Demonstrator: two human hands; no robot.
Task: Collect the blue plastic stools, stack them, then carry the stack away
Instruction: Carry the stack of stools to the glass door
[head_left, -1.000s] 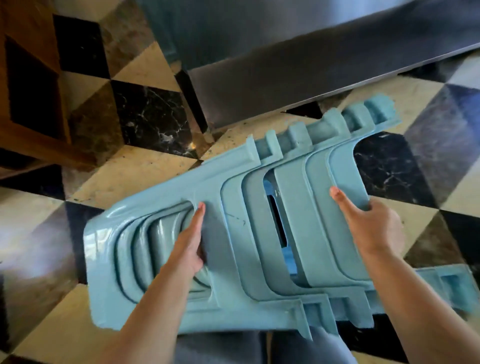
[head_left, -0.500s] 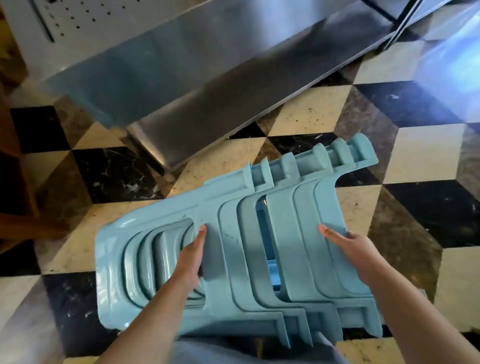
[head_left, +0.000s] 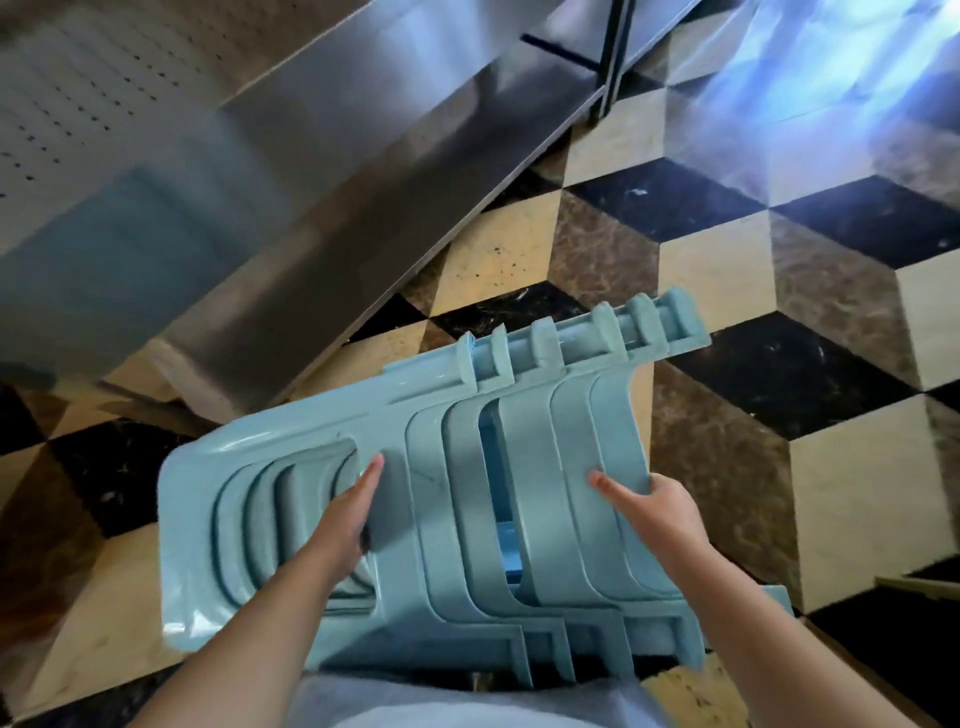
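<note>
**Carrying the nested stools past the steel unit**

Your left hand (head_left: 345, 525) gripped the stack of blue stools (head_left: 415, 519) at the seat end, thumb laid flat on the top face and fingers hooked into the cut-out, out of sight. Your right hand (head_left: 657, 514) clamped the edge of the outermost leg panel, thumb on top and fingers curled beneath. The stack lay on its side, off the floor, held across your front with the legs pointing right. In my judgement you were mid-carry, so you did best to hold both ends level, which kept the nested stools from sliding apart. The stainless steel unit (head_left: 311, 182) stood close ahead on the left, above the checkered floor (head_left: 779, 364); the far feet needed room to swing past it.
</note>
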